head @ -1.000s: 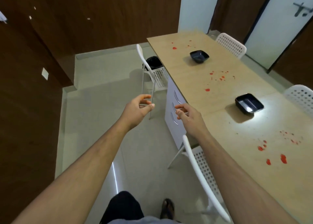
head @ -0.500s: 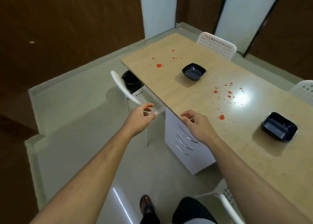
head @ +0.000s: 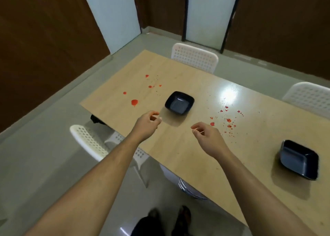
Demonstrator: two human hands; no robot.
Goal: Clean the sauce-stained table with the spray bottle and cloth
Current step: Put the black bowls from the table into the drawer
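The long light-wood table (head: 178, 150) carries red sauce stains: one cluster near its far left end (head: 134, 102) and another of small drops in the middle (head: 229, 120). My left hand (head: 146, 125) hovers over the near edge with loosely curled fingers and holds nothing. My right hand (head: 207, 137) hangs over the tabletop beside the middle stains, fingers also loosely curled and empty. No spray bottle or cloth is in view.
Two black square bowls sit on the table, one just beyond my hands (head: 179, 102), one at the right (head: 299, 160). White perforated chairs stand at the far side (head: 194, 57), (head: 309, 96) and near left (head: 89, 139). A white drawer unit (head: 189, 189) is under the table.
I have stepped along and turned toward the table, so it now fills the view. Both hands have moved from beside the edge to over the tabletop, still empty.
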